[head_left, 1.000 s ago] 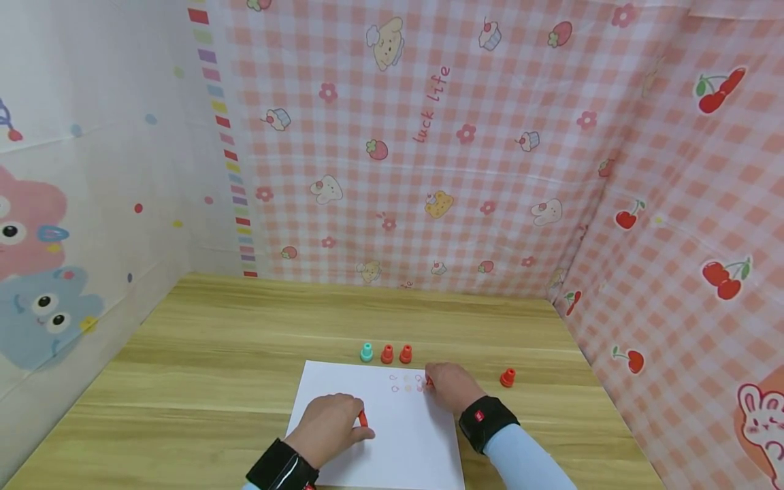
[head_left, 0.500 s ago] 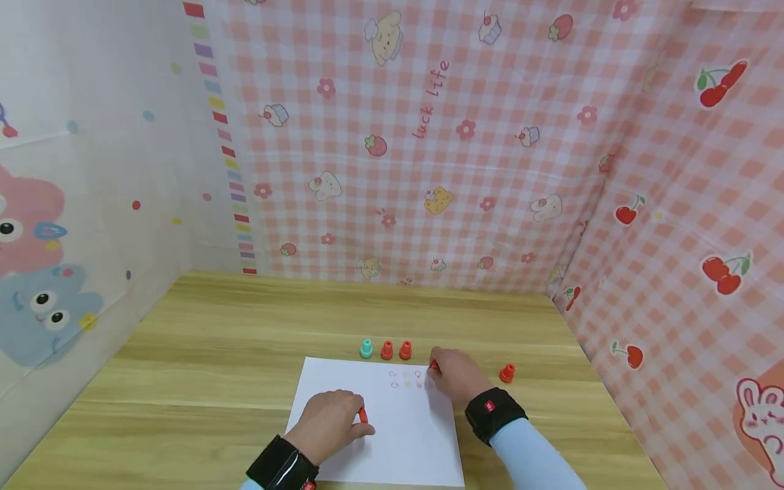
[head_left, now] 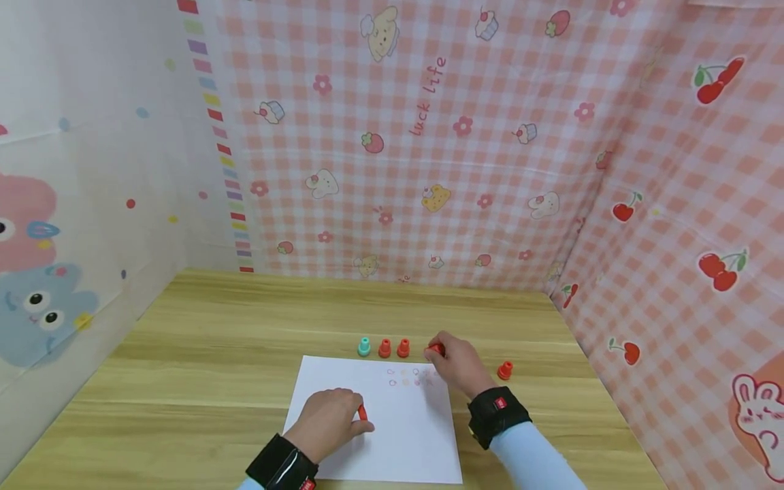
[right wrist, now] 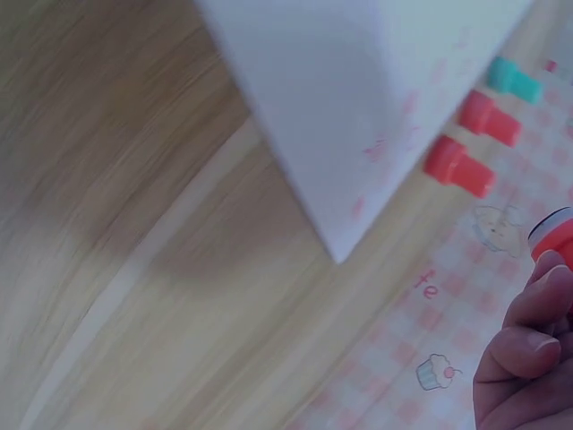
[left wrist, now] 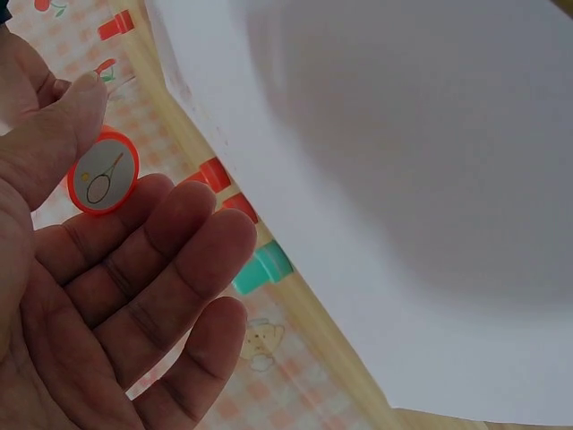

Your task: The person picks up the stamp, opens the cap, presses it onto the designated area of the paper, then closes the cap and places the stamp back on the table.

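Observation:
My left hand point(head_left: 327, 418) is over the white paper point(head_left: 404, 439) and pinches a red stamp cap point(head_left: 362, 412) between thumb and index finger. A tennis racket picture shows on the round face of this cap point(left wrist: 105, 175) in the left wrist view; the other fingers are loosely bent. Just beyond the paper's far right corner, my right hand point(head_left: 459, 365) holds a red stamp point(head_left: 437, 348) in its fingertips, raised off the sheet. In the right wrist view only part of that stamp point(right wrist: 553, 235) appears at the edge. Small pink and yellowish prints point(head_left: 404, 378) mark the paper's upper right.
Behind the paper a teal stamp point(head_left: 364, 347) and two red stamps point(head_left: 384, 348) stand upright in a row. Another red stamp point(head_left: 505, 370) stands to the right of my right hand. Patterned cloth point(head_left: 392, 170) walls in the wooden table point(head_left: 214, 340) at the back and sides.
My right hand has lifted from the prints and moved away past the paper's far edge, carrying the red stamp. More prints are visible there. The left hand has stayed in place.

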`<state>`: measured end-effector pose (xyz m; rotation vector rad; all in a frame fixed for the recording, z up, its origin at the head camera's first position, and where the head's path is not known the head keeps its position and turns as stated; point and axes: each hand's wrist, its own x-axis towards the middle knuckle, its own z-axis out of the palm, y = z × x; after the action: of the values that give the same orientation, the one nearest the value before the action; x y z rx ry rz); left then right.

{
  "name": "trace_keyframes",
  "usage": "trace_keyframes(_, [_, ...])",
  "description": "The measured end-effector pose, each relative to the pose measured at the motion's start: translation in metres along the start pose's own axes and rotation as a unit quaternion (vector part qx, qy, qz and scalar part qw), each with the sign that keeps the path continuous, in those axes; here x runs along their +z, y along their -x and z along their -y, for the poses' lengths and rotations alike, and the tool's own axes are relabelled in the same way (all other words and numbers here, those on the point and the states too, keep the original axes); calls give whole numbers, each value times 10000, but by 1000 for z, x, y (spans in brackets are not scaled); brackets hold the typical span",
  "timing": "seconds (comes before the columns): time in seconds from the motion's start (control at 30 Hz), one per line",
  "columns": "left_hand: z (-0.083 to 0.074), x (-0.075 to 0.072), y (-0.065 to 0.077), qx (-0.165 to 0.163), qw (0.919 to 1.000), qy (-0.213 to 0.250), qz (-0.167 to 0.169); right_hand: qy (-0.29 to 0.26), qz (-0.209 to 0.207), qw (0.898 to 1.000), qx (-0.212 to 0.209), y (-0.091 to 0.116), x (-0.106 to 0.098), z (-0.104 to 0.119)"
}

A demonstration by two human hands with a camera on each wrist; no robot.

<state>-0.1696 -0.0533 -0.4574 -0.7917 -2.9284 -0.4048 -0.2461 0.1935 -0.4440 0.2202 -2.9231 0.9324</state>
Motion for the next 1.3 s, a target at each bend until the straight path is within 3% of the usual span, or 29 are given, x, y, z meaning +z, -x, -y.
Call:
trace_keyframes(0.47, [1,2,0,38,9996,-52,-275,-1146,-148,9927,359,21,6,21])
trace_keyframes(0.93, [1,1,-5,-125,9982,-263,-530,-2020,465,9777,-335,52,39,45])
trace_keyframes(1.3, [1,0,-5,-17,9976,-232,-651,-1975,859,9758,-382,61,51,54])
